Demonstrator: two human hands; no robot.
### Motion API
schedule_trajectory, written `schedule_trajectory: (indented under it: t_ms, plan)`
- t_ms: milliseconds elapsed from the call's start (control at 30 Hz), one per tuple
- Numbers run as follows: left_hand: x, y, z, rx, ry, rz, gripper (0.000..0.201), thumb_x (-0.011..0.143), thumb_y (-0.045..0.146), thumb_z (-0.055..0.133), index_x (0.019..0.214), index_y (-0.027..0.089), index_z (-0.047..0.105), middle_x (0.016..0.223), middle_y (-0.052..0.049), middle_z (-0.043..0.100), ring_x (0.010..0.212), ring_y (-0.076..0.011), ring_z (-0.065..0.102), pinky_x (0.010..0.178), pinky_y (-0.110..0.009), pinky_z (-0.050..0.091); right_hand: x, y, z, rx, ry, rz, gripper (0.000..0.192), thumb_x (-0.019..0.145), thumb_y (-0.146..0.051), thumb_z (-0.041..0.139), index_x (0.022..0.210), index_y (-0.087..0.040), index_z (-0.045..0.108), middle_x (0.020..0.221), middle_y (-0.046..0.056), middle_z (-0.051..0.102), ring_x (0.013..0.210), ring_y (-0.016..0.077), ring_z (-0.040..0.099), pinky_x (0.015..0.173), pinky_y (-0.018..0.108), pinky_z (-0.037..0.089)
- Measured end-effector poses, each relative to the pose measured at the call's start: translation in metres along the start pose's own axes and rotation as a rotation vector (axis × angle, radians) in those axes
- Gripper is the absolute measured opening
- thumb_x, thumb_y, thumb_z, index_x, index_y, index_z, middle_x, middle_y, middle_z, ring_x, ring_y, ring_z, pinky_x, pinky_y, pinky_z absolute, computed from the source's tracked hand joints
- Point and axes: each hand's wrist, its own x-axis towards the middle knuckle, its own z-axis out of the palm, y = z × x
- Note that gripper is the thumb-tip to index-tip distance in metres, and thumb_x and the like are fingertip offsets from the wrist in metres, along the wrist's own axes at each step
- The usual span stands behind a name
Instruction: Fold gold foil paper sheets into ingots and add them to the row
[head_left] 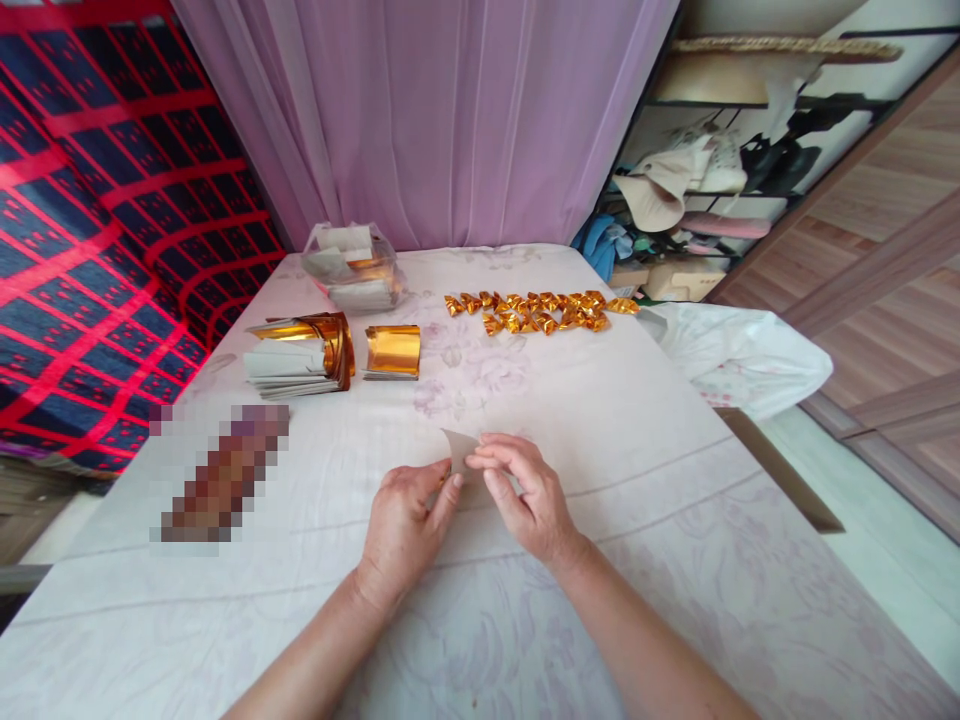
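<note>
Two rows of twisted gold-foil pieces (544, 310) look finished; apparently unworked: large foil-sheet stack (296, 365), smaller stack (394, 350), bagged sheets (360, 290); in progress: one curled grey-faced sheet (460, 450) over the tablecloth (645, 420), left hand (405, 515) pinching it, right hand (529, 495) at its edge, grip indeterminate.

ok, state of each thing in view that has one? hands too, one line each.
Left hand: pinching the grey sheet
Right hand: fingers bent at the sheet, grip unclear
Grey sheet: curved, partly hidden
Large sheet stack: fanned unevenly
Small sheet stack: gold side up
Twisted gold pieces: twisted, lined up in rough rows
Clear bag: sheets inside
White bag: bulging, contents unclear
Purple curtain: hanging in folds
</note>
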Motion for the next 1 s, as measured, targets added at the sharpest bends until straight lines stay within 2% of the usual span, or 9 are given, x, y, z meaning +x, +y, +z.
schedule_trajectory:
  t_ms: [100,233,400,533,667,767,900,1000]
  plan:
    - [0.002,0.000,-0.004,-0.218,-0.074,-0.121,0.033,0.096,0.038,0.048,0.091,0.019,0.074,0.075,-0.003,0.074,0.071,-0.0186,0.069,0.068,-0.027,0.050,0.000,0.005,-0.001,-0.032,0.028,0.037,0.016,0.093,-0.024,0.052,0.105,-0.025,0.062,0.096,0.003,0.074,0.104,0.0200,0.064,0.093,0.038,0.049]
    - [0.003,0.003,-0.010,-0.562,-0.103,-0.315,0.036,0.093,0.045,0.051,0.098,0.017,0.075,0.084,-0.003,0.075,0.079,-0.0191,0.069,0.072,-0.026,0.052,-0.001,0.015,-0.004,-0.068,0.106,0.211,0.016,0.089,-0.032,0.056,0.099,-0.022,0.063,0.093,0.006,0.072,0.088,0.0194,0.067,0.080,0.033,0.053]
    - [0.002,0.002,-0.010,-0.786,-0.070,-0.503,0.044,0.086,0.055,0.059,0.099,0.016,0.075,0.090,-0.005,0.076,0.084,-0.0206,0.068,0.081,-0.031,0.053,-0.005,0.017,0.001,0.153,-0.066,0.453,0.023,0.088,-0.039,0.055,0.099,-0.020,0.062,0.082,0.004,0.072,0.072,0.0164,0.067,0.060,0.024,0.050]
    - [0.000,0.000,-0.008,-0.810,-0.092,-0.537,0.047,0.085,0.059,0.058,0.100,0.017,0.075,0.092,-0.005,0.076,0.088,-0.0218,0.067,0.084,-0.034,0.053,-0.006,0.012,0.007,0.252,-0.102,0.476,0.022,0.087,-0.040,0.055,0.086,-0.019,0.062,0.067,0.000,0.064,0.060,0.0125,0.058,0.055,0.021,0.046]
    - [-0.001,-0.002,-0.007,-0.852,-0.160,-0.502,0.041,0.088,0.051,0.058,0.108,0.018,0.071,0.100,-0.006,0.075,0.091,-0.0209,0.068,0.085,-0.035,0.054,-0.005,0.014,0.004,0.277,-0.079,0.516,0.024,0.085,-0.041,0.054,0.077,-0.020,0.058,0.057,-0.005,0.049,0.050,0.0096,0.046,0.046,0.020,0.037]
    - [-0.002,-0.007,-0.006,-0.803,-0.201,-0.459,0.044,0.088,0.048,0.056,0.120,0.019,0.063,0.105,-0.007,0.074,0.087,-0.0193,0.069,0.074,-0.032,0.057,-0.004,0.019,-0.002,0.209,-0.093,0.523,0.022,0.085,-0.039,0.054,0.074,-0.020,0.057,0.054,-0.006,0.044,0.047,0.0088,0.043,0.045,0.019,0.033]
    - [-0.007,-0.016,-0.005,-0.558,-0.275,-0.457,0.049,0.089,0.042,0.053,0.132,0.019,0.054,0.102,-0.005,0.073,0.062,-0.0132,0.067,0.057,-0.027,0.055,-0.003,0.027,-0.008,0.024,-0.138,0.473,0.021,0.084,-0.038,0.055,0.072,-0.021,0.058,0.053,-0.005,0.052,0.047,0.0096,0.048,0.047,0.020,0.035]
    - [-0.008,-0.019,-0.008,-0.394,-0.329,-0.433,0.048,0.091,0.038,0.049,0.135,0.019,0.053,0.083,0.000,0.074,0.051,-0.0121,0.063,0.054,-0.025,0.052,-0.005,0.032,-0.008,-0.070,-0.164,0.452,0.018,0.084,-0.037,0.054,0.076,-0.022,0.061,0.058,-0.003,0.063,0.049,0.0111,0.055,0.049,0.021,0.038]
